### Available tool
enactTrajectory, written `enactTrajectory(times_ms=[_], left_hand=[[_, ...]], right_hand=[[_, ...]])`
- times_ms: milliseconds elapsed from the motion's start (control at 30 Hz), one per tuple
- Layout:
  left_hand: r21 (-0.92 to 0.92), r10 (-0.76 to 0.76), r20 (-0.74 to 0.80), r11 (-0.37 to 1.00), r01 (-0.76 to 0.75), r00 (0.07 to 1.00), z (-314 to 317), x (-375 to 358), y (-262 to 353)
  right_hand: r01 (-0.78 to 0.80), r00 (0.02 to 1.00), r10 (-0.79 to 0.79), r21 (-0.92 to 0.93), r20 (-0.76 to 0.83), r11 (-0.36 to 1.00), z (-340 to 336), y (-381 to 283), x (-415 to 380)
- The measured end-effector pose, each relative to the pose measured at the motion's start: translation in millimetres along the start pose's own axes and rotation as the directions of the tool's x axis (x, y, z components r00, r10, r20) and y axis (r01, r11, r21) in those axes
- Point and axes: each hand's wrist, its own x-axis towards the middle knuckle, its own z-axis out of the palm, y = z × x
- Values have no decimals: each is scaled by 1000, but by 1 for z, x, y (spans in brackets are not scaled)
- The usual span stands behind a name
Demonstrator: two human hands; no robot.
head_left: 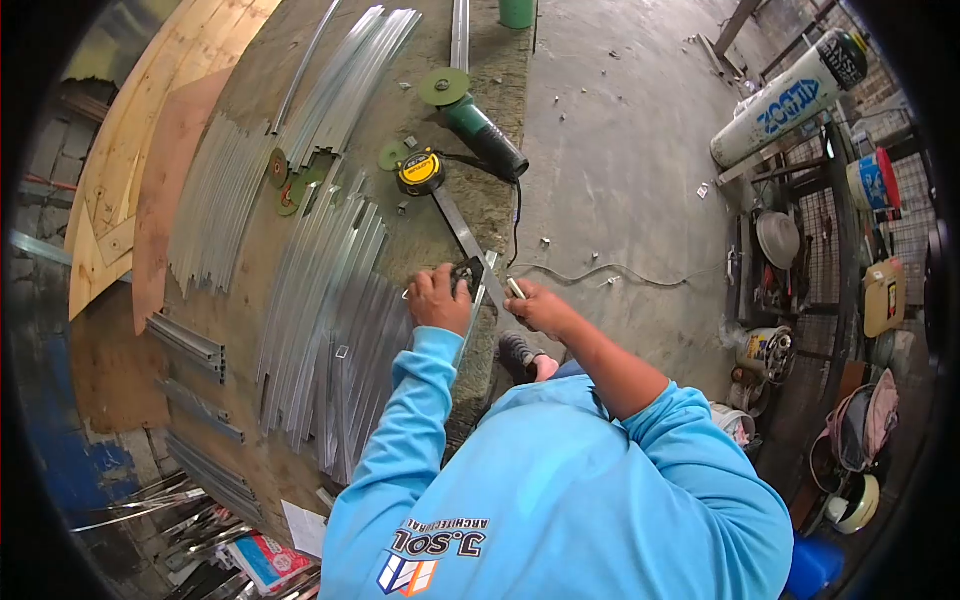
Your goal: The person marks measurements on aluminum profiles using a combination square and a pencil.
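Observation:
My left hand presses down at the table's edge, its curled fingers on the dark head of a metal square and over a thin aluminium bar. The square's flat blade reaches up to a yellow and black tape measure. Just right of the square's head, my right hand pinches a slim white pen, close to the bar. A green angle grinder with a disc lies beyond the tape measure. Left of my left hand lie many cut aluminium lengths.
More aluminium profiles and loose grinding discs lie on the wooden table. A cable crosses the floor at right. A gas cylinder and a cluttered rack stand far right. Wooden boards lean at left.

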Motion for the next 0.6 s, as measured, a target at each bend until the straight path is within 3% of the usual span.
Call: enactTrajectory(times_ms=[200,333,400,467,533,600], left_hand=[[-146,21,132,989,-2,991,31,-39,7],[-220,17,124,975,11,992,45,-44,4],[-261,6,29,965,2,1000,48,-42,4],[-268,-43,68,962,60,997,49,-43,6],[-243,-77,74,966,93,994,52,-42,5],[-223,-34,57,974,46,998,54,-42,3]], right_hand=[[20,997,-23,-48,-68,999,8,8,13],[120,978,-130,-68,-164,990,16,7,28],[100,979,-106,-42,-174,994,18,-7,38],[82,980,-84,-16,-183,996,20,-13,38],[93,978,-110,-104,-178,990,21,-10,40],[103,976,-117,-87,-182,991,23,-1,31]])
